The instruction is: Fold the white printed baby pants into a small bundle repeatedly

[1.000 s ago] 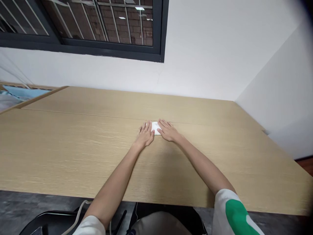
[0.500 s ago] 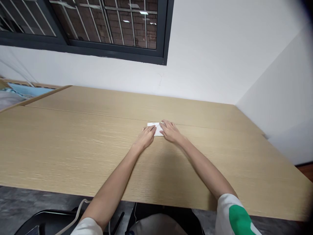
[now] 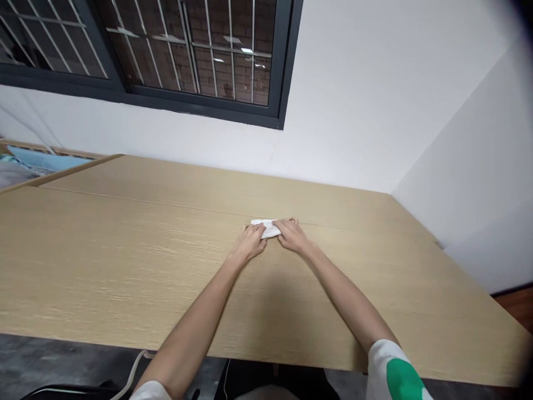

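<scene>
A small white folded paper or cloth [image 3: 265, 228] lies on the light wooden table [image 3: 125, 261], near the seam between two boards. My left hand [image 3: 250, 244] rests at its near left edge with fingers curled onto it. My right hand [image 3: 292, 234] covers its right end, fingers bent and pinching the edge. Both hands touch the white piece, and most of it is hidden under them.
A white wall rises behind the table, with a dark-framed barred window [image 3: 166, 50] at the upper left. A second wall meets the table's right end. A wooden-framed surface [image 3: 37, 166] lies at far left. A cable [image 3: 131, 372] hangs below the near edge.
Both hands went from lying flat on the white piece to curled and pinching it. The piece looks narrower now. The view has tilted up slightly.
</scene>
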`<move>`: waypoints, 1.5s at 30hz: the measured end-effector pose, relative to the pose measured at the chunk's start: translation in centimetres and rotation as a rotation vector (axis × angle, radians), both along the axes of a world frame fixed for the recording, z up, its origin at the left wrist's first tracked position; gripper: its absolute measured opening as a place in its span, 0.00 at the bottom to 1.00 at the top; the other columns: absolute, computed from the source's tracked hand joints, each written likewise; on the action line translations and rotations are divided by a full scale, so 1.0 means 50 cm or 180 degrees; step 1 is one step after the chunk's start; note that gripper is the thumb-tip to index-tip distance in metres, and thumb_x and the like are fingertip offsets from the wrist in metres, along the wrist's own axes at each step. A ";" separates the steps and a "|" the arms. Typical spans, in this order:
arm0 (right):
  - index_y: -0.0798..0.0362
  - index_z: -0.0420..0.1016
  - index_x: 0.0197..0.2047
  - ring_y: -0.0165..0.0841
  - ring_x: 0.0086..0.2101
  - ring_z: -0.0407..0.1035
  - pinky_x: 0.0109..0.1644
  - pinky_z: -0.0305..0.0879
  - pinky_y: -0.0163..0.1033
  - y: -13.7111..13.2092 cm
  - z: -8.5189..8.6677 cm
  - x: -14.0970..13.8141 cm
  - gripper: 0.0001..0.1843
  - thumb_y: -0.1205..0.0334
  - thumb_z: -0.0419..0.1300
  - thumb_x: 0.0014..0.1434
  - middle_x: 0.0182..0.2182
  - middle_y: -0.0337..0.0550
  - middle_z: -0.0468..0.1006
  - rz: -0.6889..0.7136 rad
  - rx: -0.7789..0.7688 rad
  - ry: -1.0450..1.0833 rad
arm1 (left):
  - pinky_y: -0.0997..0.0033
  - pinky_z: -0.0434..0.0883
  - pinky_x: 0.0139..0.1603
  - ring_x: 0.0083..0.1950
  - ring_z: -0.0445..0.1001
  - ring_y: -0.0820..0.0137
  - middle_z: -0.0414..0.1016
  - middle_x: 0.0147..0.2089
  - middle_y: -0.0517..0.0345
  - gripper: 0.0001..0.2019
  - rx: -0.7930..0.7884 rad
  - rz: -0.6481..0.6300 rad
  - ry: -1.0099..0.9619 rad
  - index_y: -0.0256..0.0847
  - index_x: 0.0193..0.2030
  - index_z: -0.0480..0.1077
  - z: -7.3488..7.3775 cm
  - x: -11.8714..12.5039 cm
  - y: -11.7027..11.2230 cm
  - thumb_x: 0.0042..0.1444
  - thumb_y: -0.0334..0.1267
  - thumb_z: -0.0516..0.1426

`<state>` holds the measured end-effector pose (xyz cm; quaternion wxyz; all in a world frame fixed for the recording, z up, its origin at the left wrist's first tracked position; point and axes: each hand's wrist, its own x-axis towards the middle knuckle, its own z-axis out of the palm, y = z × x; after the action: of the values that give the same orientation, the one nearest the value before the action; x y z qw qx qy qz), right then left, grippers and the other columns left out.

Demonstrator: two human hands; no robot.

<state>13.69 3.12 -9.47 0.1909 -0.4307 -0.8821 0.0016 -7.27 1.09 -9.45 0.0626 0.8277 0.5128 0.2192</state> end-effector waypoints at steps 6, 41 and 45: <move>0.53 0.63 0.65 0.46 0.50 0.72 0.61 0.57 0.54 0.014 0.079 -0.006 0.31 0.63 0.58 0.58 0.49 0.50 0.80 -0.0079 -0.0237 0.1186 | 0.54 0.67 0.62 0.60 0.73 0.55 0.76 0.58 0.44 0.16 0.0021 0.0176 -0.0538 0.41 0.56 0.73 0.052 -0.020 -0.029 0.68 0.41 0.51; 0.53 0.52 0.77 0.39 0.73 0.44 0.77 0.40 0.51 -0.044 -0.018 -0.057 0.34 0.44 0.37 0.76 0.73 0.49 0.56 0.0981 -0.0604 -0.0217 | 0.57 0.71 0.52 0.55 0.78 0.49 0.80 0.54 0.36 0.19 -0.1200 0.0943 0.0537 0.40 0.50 0.76 0.027 -0.020 -0.049 0.62 0.50 0.55; 0.49 0.52 0.77 0.38 0.74 0.39 0.77 0.33 0.55 -0.007 -0.025 -0.015 0.32 0.46 0.35 0.77 0.75 0.45 0.50 0.0789 -0.0490 -0.0332 | 0.56 0.70 0.53 0.55 0.78 0.49 0.80 0.53 0.36 0.22 -0.1189 0.0954 0.0584 0.39 0.47 0.77 0.028 -0.016 -0.049 0.65 0.55 0.52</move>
<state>12.95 2.75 -10.70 0.1096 -0.3313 -0.9345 0.0704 -8.05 -1.36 -8.05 0.1344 0.7329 0.6649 0.0516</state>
